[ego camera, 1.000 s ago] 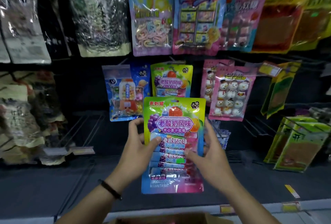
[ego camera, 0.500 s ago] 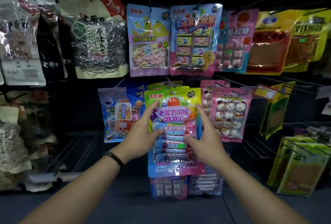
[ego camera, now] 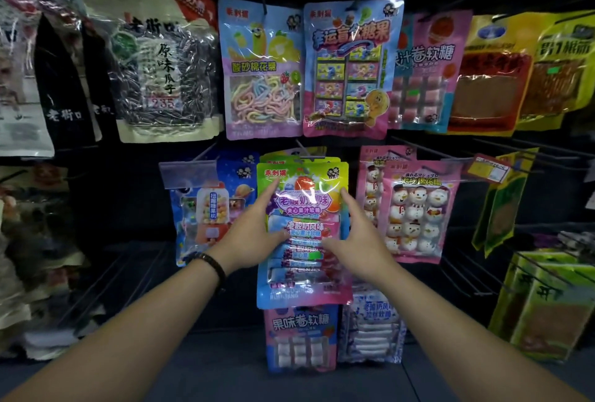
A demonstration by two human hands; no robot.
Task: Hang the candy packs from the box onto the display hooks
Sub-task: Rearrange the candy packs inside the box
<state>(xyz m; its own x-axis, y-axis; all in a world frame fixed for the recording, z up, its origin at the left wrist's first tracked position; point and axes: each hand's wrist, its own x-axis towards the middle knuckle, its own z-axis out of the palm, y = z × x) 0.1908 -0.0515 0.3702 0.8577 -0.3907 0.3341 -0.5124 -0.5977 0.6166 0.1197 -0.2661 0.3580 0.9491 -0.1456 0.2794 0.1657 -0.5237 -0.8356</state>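
Observation:
A green, blue and pink candy pack (ego camera: 304, 195) is up against the middle row of the display, its top level with the hook (ego camera: 301, 147), in front of one or two matching packs. My left hand (ego camera: 254, 229) grips its left edge, thumb across the front. My right hand (ego camera: 357, 236) holds the right edge the same way. I cannot tell whether the hook passes through the pack's hole. The box is out of view.
A blue gumball-machine pack (ego camera: 209, 208) hangs just left, a pink snowman marshmallow pack (ego camera: 415, 208) just right. Two blue packs (ego camera: 301, 337) hang below. More snack bags fill the upper row and both sides. Bare wire hooks (ego camera: 476, 269) stick out at lower right.
Both hands have lifted the candy pack up and away from me, from below the hanging packs to level with the middle-row hook. The view has tilted upward, and the box edge dropped out of sight.

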